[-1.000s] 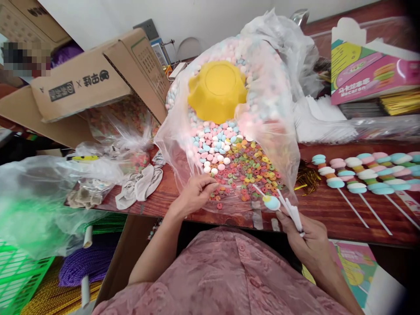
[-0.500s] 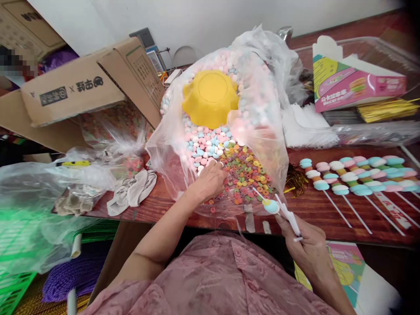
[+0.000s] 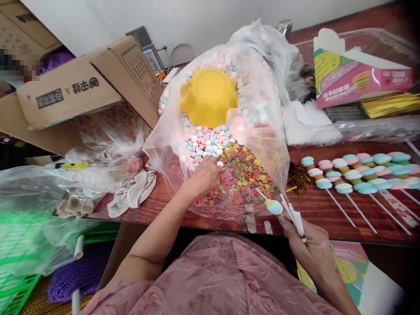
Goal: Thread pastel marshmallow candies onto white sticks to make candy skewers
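Note:
My left hand (image 3: 206,175) reaches into the spread plastic bag (image 3: 170,175), its fingers curled at the edge of pink, blue and white marshmallow pieces (image 3: 208,142). A white piece (image 3: 220,164) shows beside the fingertips; whether they grip anything is hidden. Just right of this hand lie small sugared gummy rings (image 3: 246,173) in several colours. My right hand (image 3: 306,245) is closed around a bundle of white sticks (image 3: 297,221). One stick in it points up and left, with a blue marshmallow piece (image 3: 273,207) and a yellow gummy ring threaded on it.
A yellow scalloped bowl (image 3: 210,96) sits upside down on the marshmallows. Finished candy skewers (image 3: 357,173) lie in a row at right, below a pink printed box (image 3: 364,83) and a stack of white sleeves (image 3: 305,124). An open carton (image 3: 75,96) and grey cloth (image 3: 133,192) are at left.
My left hand has shifted slightly left and away from me among the marshmallow pieces. My right hand keeps its hold on the sticks, a little further right in view.

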A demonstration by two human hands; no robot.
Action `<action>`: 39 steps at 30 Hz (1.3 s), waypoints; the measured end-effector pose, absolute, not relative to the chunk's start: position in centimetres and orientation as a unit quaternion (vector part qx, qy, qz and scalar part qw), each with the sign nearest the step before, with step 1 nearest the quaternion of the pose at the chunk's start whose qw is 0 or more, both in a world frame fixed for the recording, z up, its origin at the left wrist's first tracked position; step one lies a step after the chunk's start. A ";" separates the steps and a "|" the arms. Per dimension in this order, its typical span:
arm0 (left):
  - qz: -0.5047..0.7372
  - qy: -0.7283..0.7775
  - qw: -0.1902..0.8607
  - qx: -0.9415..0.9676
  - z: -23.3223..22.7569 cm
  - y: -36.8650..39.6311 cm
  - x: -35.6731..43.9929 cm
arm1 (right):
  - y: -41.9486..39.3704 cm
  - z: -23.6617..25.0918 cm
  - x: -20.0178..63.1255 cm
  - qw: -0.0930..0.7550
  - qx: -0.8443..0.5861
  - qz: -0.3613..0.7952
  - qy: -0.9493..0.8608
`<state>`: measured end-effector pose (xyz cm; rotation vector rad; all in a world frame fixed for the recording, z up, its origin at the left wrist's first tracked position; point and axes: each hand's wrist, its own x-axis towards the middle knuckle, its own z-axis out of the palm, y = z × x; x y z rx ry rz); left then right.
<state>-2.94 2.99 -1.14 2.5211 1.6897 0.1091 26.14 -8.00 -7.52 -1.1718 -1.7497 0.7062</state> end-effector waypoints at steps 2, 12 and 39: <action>0.074 0.559 0.060 0.824 -1.0 2.7 -4.3 | -8.1 -7.7 26.4 0.454 -0.483 0.285 -0.692; 0.043 0.587 0.048 0.807 -0.3 2.9 -3.9 | -7.5 -8.3 26.0 0.434 -0.467 0.305 -0.708; 0.115 0.562 0.118 0.810 -3.5 1.6 -1.5 | -7.2 -9.2 24.8 0.423 -0.451 0.277 -0.736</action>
